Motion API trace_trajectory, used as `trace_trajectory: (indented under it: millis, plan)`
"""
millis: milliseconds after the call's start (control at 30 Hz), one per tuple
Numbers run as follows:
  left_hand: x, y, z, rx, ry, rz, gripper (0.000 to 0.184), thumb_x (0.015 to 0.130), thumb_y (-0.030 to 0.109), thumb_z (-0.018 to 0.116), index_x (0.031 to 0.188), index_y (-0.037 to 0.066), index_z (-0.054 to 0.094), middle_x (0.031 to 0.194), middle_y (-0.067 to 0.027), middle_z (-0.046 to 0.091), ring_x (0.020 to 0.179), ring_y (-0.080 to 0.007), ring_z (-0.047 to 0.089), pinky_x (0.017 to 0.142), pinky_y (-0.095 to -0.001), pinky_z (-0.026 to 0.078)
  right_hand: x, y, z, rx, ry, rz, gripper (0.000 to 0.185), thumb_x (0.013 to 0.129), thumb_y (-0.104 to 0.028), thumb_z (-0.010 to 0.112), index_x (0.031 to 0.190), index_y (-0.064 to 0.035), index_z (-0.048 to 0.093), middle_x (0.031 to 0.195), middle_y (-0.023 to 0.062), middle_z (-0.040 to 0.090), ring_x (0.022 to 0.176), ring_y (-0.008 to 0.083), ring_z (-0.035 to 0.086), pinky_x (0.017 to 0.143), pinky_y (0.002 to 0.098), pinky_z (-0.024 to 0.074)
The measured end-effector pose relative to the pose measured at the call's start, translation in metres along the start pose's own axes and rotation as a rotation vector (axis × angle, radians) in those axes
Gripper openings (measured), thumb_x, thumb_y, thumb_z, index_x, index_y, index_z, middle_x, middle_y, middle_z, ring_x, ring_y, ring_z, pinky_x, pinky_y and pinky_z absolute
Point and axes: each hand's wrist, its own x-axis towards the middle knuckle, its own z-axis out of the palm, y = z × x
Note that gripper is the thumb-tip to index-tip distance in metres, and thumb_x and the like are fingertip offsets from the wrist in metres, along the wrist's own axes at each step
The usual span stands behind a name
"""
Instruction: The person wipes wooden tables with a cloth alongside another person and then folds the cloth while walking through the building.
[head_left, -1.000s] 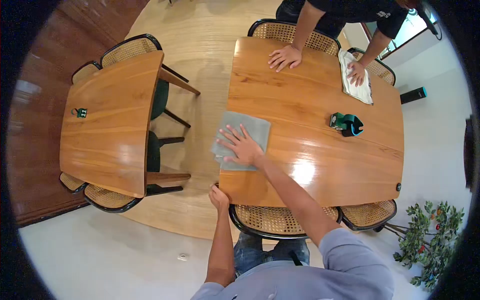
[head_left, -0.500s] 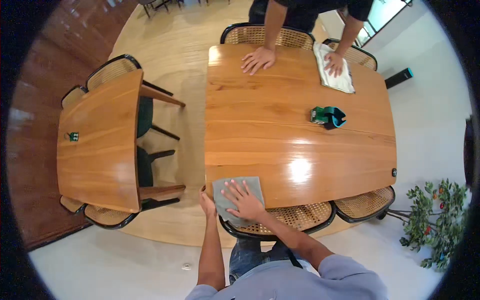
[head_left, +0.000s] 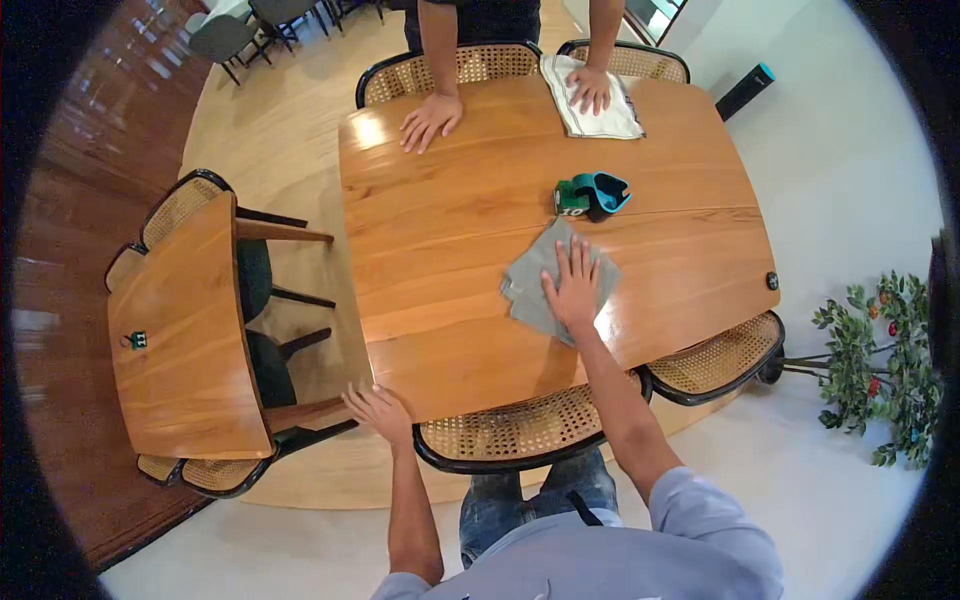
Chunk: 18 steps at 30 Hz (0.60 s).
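Desk (head_left: 450, 270): wooden; bears the cloth.
Gray cloth (head_left: 528, 278): lies flat mid-desk, near the green block.
Right hand (head_left: 575, 297): palm down, fingers spread over the cloth, probably to press it evenly.
Left hand (head_left: 383, 412): at the near-left corner, fingers parted, grasping nothing, perhaps bracing.
Green block (head_left: 571, 199): beside a teal holder (head_left: 603, 194).

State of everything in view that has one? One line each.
Grey cloth: spread on the near table.
Right hand: open, on the grey cloth, fingers extended.
Left hand: open, at the table corner.
White cloth: lying on the near table, under a co-worker's hand.
Green box: standing beside the teal-and-black holder.
Nearest chair: pulled in.
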Motion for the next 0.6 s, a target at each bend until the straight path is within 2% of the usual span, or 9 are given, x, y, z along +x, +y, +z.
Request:
trace_trajectory:
  millis: [33,67,100,133,200,333,500,567,600]
  plan:
    - [0.001,0.016,-0.013,0.0,0.003,0.004,0.048,0.106,0.031,0.036,0.143,0.001,0.044,0.152,-0.0173,0.039,0.143,-0.0358,0.032,0.116,-0.0524,0.024,-0.009,-0.009,-0.007,0.01,-0.08,-0.036,0.075,0.095,-0.052,0.051,0.157,-0.0173,0.029,0.165,0.0161,0.018,0.152,0.0351,0.014,0.121,0.0576,0.0117]
    - [0.0,0.037,-0.023,0.013,-0.027,0.133,0.047,0.105,0.029,0.039,0.144,0.004,0.043,0.153,-0.0168,0.037,0.145,-0.037,0.028,0.116,-0.0558,0.021,-0.028,-0.022,-0.015,0.018,-0.163,-0.068,0.076,0.095,-0.054,0.051,0.157,-0.0164,0.028,0.165,0.0163,0.017,0.152,0.035,0.013,0.121,0.0576,0.0115]
    - [-0.002,0.061,-0.03,0.023,-0.058,0.262,0.046,0.104,0.028,0.042,0.145,0.006,0.042,0.154,-0.0163,0.036,0.147,-0.0381,0.024,0.117,-0.0592,0.017,-0.041,-0.033,-0.029,0.05,-0.289,-0.188,0.076,0.095,-0.054,0.05,0.157,-0.0169,0.028,0.165,0.0163,0.016,0.153,0.0349,0.013,0.121,0.058,0.0119]
    - [-0.006,0.082,-0.032,0.018,-0.065,0.268,0.046,0.104,0.028,0.042,0.145,0.006,0.042,0.154,-0.0163,0.036,0.147,-0.0381,0.024,0.117,-0.0592,0.017,-0.055,-0.041,-0.039,0.081,-0.419,-0.31,0.076,0.095,-0.055,0.05,0.157,-0.0174,0.028,0.165,0.0163,0.015,0.153,0.0349,0.012,0.121,0.0584,0.0122]
    - [-0.014,0.12,-0.034,-0.192,-0.123,0.317,0.046,0.101,0.027,0.048,0.143,0.006,0.045,0.156,-0.0158,0.034,0.149,-0.0379,0.02,0.118,-0.0606,0.017,-0.089,-0.047,-0.031,0.217,-0.379,-0.571,0.077,0.094,-0.055,0.051,0.157,-0.0184,0.029,0.165,0.0146,0.017,0.153,0.0332,0.013,0.12,0.0595,0.0126]
    - [-0.04,0.176,-0.021,-0.345,-0.214,0.347,0.048,0.099,0.027,0.05,0.144,0.009,0.045,0.159,-0.0158,0.029,0.151,-0.0385,0.016,0.117,-0.0634,0.014,-0.099,-0.021,-0.045,0.299,-0.465,-0.757,0.073,0.094,-0.052,0.05,0.157,-0.022,0.028,0.165,0.0114,0.019,0.153,0.0333,0.016,0.12,0.0597,0.0127]
    - [-0.083,0.263,-0.008,-0.37,-0.295,0.261,0.052,0.1,0.031,0.051,0.147,0.01,0.041,0.161,-0.0169,0.023,0.151,-0.0397,0.014,0.117,-0.0651,0.013,-0.054,0.063,-0.053,0.186,-0.455,-0.669,0.07,0.096,-0.048,0.049,0.157,-0.0241,0.028,0.166,0.0091,0.019,0.153,0.0309,0.015,0.121,0.0588,0.013]
    - [-0.104,0.296,-0.002,-0.368,-0.313,0.313,0.053,0.1,0.033,0.05,0.148,0.012,0.04,0.162,-0.0168,0.021,0.151,-0.0408,0.013,0.115,-0.0672,0.013,-0.023,0.104,-0.055,0.125,-0.334,-0.444,0.068,0.096,-0.045,0.051,0.157,-0.0257,0.029,0.165,0.0096,0.02,0.153,0.0305,0.016,0.121,0.0581,0.0118]
    - [-0.114,0.311,0.001,-0.364,-0.331,0.358,0.055,0.101,0.035,0.049,0.15,0.014,0.039,0.163,-0.0168,0.019,0.151,-0.0419,0.011,0.114,-0.0692,0.012,-0.013,0.125,-0.056,0.125,-0.329,-0.441,0.068,0.096,-0.045,0.051,0.157,-0.0257,0.029,0.165,0.0096,0.02,0.153,0.0305,0.016,0.121,0.0581,0.0118]
